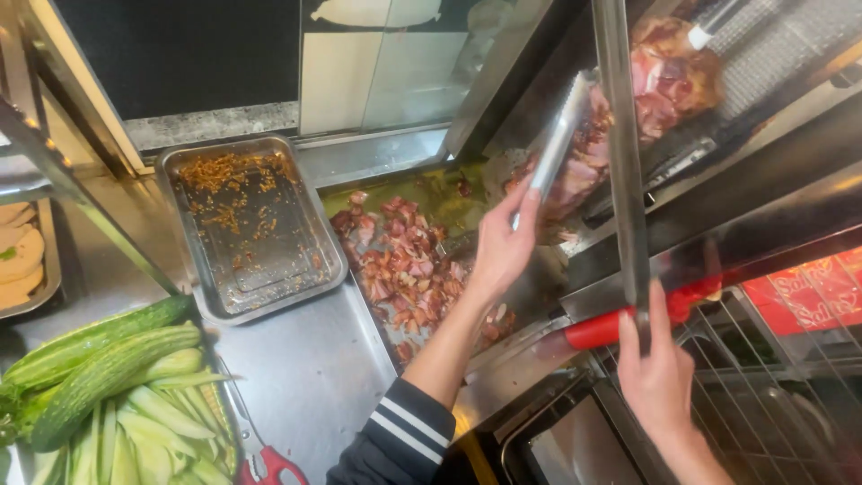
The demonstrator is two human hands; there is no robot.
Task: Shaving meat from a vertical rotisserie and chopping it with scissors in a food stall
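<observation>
The left hand grips steel tongs against the meat cone at far right. The right hand holds a long knife upright beside it. Meat shavings lie below; an empty tray sits left, cucumbers near left.

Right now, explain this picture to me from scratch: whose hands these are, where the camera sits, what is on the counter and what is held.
There is no machine here. A person wears a camera on the head, so the one view looks down at that person's own two bare hands over a steel counter.

The left hand, with a striped dark sleeve, holds metal tongs pointed at a big block of roast meat. The right hand grips a long flat blade that stands nearly upright; a red handle shows beside that hand.

Below the block lies a pile of cut meat. Left of it sits a steel tray with crumbs and grease. At the lower left are cucumbers, whole and sliced, with red-handled scissors beside them.
</observation>
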